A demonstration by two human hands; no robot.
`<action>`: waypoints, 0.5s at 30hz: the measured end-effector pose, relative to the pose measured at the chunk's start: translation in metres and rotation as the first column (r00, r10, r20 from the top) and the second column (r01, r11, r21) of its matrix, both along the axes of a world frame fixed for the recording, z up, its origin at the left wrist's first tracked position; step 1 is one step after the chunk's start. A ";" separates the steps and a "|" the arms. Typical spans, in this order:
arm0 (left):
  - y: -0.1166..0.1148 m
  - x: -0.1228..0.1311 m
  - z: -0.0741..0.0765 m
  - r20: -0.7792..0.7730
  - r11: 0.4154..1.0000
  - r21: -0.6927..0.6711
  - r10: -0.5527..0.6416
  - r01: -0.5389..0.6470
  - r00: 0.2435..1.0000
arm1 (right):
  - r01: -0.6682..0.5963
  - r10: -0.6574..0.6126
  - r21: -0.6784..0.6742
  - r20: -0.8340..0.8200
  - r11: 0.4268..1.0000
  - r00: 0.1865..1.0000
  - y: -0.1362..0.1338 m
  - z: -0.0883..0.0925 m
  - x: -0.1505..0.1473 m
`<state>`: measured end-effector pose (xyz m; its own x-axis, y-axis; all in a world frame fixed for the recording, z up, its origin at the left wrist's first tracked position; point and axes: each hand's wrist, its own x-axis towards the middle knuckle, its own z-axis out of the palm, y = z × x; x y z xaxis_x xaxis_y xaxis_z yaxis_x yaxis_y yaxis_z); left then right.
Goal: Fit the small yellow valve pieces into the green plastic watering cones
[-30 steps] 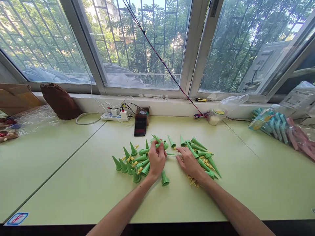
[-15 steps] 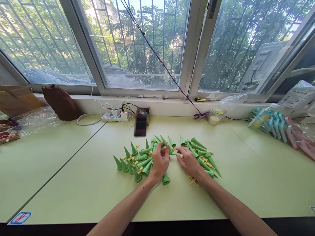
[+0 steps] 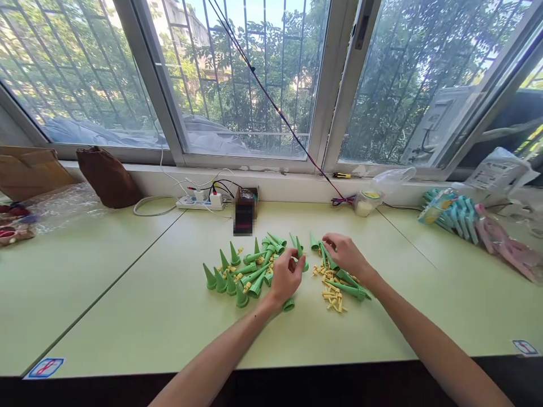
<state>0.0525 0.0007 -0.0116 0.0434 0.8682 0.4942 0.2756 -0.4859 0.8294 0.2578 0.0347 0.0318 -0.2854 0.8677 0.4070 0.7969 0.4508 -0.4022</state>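
My left hand (image 3: 289, 276) is closed around a green plastic cone spike (image 3: 299, 247), its pointed end up between thumb and fingers. My right hand (image 3: 347, 253) is at the right-hand pile, its fingers curled down against the green cone spikes (image 3: 329, 258) there; what its fingertips hold, if anything, is hidden. Small yellow plastic pieces (image 3: 335, 302) lie scattered below that hand. Left of my left hand are more green cones, several standing upright (image 3: 209, 277) and others lying on their sides (image 3: 253, 274) among yellow bits. One green cone base (image 3: 288, 305) shows beside my left wrist.
Behind the cones stand a pixelated dark phone-like object (image 3: 243, 219) and a power strip (image 3: 199, 200). A plastic cup (image 3: 367, 203) is by the window ledge. At right lie bagged blue and pink items (image 3: 466, 217); a brown bag (image 3: 108, 178) is at left.
My right hand has moved away from my left hand, to the right and up onto the right-hand pile. My left hand still holds a green cone, now slightly further right and lower.
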 end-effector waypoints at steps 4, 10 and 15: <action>0.000 0.000 0.002 -0.005 1.000 0.017 0.004 -0.004 1.000 | -0.017 0.038 -0.117 0.183 0.993 0.982 0.006 0.006 0.005; 0.000 0.001 0.003 0.001 1.000 0.030 0.003 -0.003 1.000 | -0.077 0.161 -0.215 0.403 0.974 0.901 -0.001 0.002 -0.006; -0.001 0.002 0.003 -0.023 0.999 0.042 -0.001 0.002 1.000 | -0.094 0.200 -0.211 0.563 0.973 0.802 -0.003 -0.005 -0.010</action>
